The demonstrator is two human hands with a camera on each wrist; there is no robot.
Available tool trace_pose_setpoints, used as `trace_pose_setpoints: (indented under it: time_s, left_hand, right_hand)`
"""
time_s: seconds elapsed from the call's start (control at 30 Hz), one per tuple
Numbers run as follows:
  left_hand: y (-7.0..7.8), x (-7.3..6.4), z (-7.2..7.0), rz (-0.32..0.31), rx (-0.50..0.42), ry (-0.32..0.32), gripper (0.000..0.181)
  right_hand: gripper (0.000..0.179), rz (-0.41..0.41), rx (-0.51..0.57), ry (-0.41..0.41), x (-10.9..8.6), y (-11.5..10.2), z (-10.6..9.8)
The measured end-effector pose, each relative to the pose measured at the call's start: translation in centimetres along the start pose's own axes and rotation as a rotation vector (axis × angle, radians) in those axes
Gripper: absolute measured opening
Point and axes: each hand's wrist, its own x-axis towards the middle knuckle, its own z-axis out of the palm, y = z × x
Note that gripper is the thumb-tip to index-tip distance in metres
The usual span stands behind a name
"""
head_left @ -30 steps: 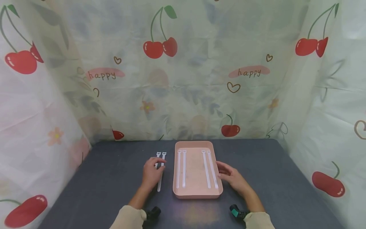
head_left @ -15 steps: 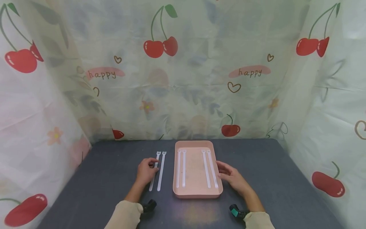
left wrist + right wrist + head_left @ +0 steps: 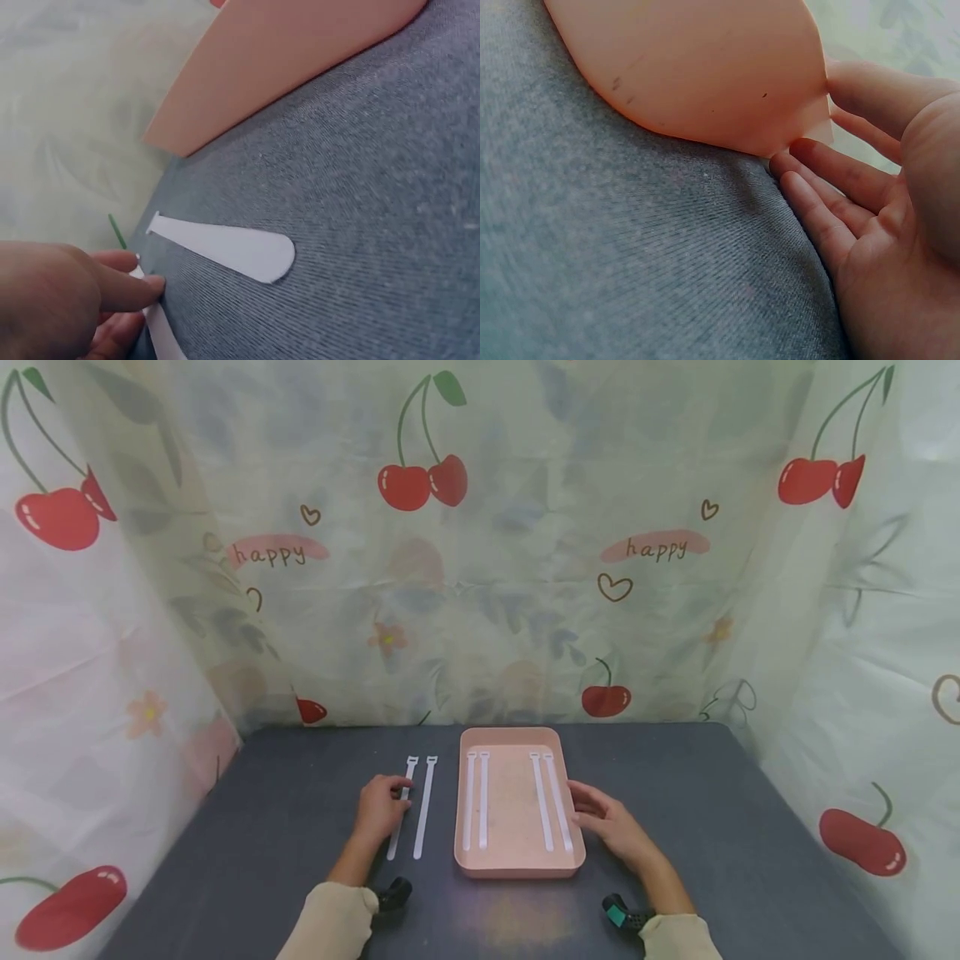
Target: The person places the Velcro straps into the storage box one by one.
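Two white cable ties lie side by side on the dark table, left of a pink tray (image 3: 512, 810). My left hand (image 3: 378, 810) pinches the outer cable tie (image 3: 397, 837) near its upper half, thumb and fingertips at the strip; the left wrist view shows the fingers (image 3: 127, 291) over it. The inner cable tie (image 3: 424, 810) lies untouched between that hand and the tray. On the tray's right side, my right hand (image 3: 611, 828) rests its fingertips against the wall. Its fingers (image 3: 840, 172) are fairly straight in the right wrist view.
Inside the tray lie one pair of white cable ties (image 3: 483, 802) at the left and another pair (image 3: 542, 802) at the right. Behind the table (image 3: 300, 802) hangs a cherry-print curtain (image 3: 480, 568), which also covers both sides.
My left hand has moved left off the inner cable tie to the outer one, which has shifted slightly left. My right hand stays at the tray.
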Motion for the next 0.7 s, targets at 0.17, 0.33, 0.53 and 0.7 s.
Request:
trace_pose_setpoints:
  time_s: [0.17,0.33,0.53,0.7]
  left_hand:
    - [0.2,0.1,-0.3,-0.015,0.092,-0.014,0.029]
    - [0.6,0.2,-0.7,-0.029,0.131,-0.057,0.028]
    - [0.4,0.1,-1.1,-0.047,0.125,-0.063,0.027]
    - [0.1,0.0,-1.2,-0.014,0.106,-0.055,0.026]
  right_hand:
    - [0.061,-0.001,-0.011,-0.013,0.1,0.1,0.0]
    - [0.061,0.001,0.007,-0.008,-0.1,0.0,0.0]
    - [0.061,-0.011,0.022,-0.015,-0.1,-0.1,0.0]
    - [0.061,-0.006,0.021,-0.011,-0.1,-0.3,0.0]
